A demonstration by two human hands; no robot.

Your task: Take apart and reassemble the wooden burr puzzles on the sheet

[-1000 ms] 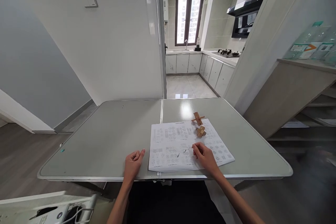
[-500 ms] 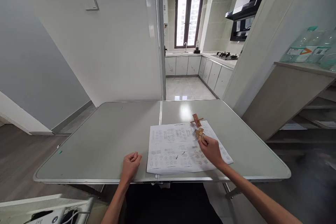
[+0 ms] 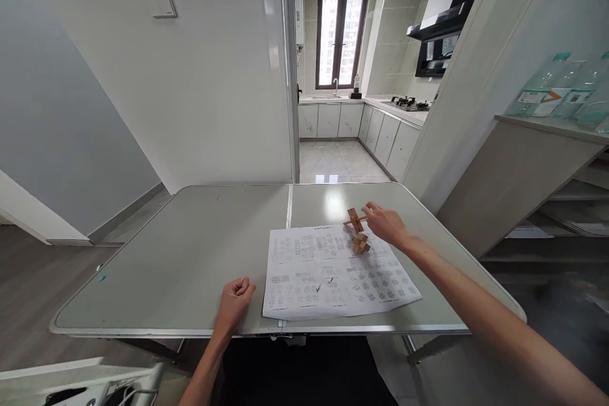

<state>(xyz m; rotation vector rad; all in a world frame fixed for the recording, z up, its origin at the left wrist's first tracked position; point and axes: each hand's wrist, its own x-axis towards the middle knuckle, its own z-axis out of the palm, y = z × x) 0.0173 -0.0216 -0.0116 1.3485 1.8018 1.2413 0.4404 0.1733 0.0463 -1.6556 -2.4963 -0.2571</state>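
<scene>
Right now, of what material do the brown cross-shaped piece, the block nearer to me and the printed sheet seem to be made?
Cross-shaped piece: probably wood, by its warm brown colour; finish unclear at this size.
Nearer block: likely wood too, its faces lighter and darker tan; finish equally hard to judge.
Printed sheet: apparently matte white paper, thin and without clear glare.

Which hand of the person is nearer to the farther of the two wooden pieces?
Right. The right hand is at the right end of the farther wooden piece. The left hand, in a fist, is well away toward the near left, beside the paper.
</scene>
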